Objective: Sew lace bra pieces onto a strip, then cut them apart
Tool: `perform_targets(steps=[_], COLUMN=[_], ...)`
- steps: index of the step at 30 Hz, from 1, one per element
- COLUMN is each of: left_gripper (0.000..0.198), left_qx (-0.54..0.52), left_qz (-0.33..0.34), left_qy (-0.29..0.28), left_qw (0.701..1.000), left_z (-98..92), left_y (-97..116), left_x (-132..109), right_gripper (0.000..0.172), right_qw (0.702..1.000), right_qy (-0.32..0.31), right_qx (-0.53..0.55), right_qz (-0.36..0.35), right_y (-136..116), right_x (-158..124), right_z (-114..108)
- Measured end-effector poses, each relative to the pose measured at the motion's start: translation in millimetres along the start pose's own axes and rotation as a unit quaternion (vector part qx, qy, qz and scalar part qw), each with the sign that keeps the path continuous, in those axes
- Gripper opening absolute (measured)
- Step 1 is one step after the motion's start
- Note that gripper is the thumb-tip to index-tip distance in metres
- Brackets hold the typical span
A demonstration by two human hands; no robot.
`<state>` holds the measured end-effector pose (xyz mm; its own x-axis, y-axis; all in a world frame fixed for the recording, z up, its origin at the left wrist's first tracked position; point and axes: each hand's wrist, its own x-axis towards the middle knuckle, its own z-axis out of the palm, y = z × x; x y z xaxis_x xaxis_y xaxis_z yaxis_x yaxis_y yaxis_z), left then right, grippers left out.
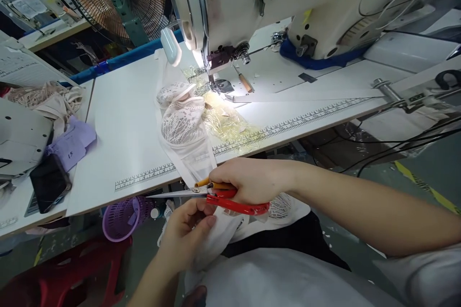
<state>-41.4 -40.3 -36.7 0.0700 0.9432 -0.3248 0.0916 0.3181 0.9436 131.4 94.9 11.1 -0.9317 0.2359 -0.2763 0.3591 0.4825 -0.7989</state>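
My right hand [252,180] is closed around a pair of scissors [230,204] with red handles, just off the table's front edge. Their blades point left, and an orange piece shows by the pivot and under my fingers. Below the blades, my left hand [192,230] pinches the edge of white fabric [216,237] that hangs over my lap. A white lace bra [183,122] lies on the table and trails over the edge towards my hands. Part of another lace cup [280,206] shows beneath my right wrist.
The sewing machine [230,19] stands over the table [122,120], with crinkled yellowish plastic [230,124] and a wooden-handled tool [245,81] near its needle. A fan [118,0] is behind. To the left are a phone [50,182], a purple basket [122,220] and a red stool [75,268].
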Motion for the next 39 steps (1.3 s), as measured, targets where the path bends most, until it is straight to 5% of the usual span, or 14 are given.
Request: perform_targets(steps=[8,26,33,39], left_gripper=[0.022,0.018,0.025,0.03], left_qx=[-0.09,-0.046,0.019,-0.049], left_qz=[-0.048,-0.051,-0.035,-0.065], left_qy=[0.014,-0.003,-0.004,0.074], left_qw=[0.995,0.998,0.999,0.994], left_z=[2.8,8.9,7.2,6.3], left_y=[-2,16,7,-6], left_x=[3,4,-8,-16], right_gripper=[0.023,0.022,0.023,0.019], right_qw=[1.0,0.998,0.997,0.959], right_qy=[-0.009,0.005,0.017,0.184], right_qx=[-0.015,-0.024,-0.005,0.213], right_qz=[-0.01,-0.057,-0.073,0.002], right_y=[-2,2,0,-1], right_x=[-1,0,1,-20], right_z=[-1,1,8,27])
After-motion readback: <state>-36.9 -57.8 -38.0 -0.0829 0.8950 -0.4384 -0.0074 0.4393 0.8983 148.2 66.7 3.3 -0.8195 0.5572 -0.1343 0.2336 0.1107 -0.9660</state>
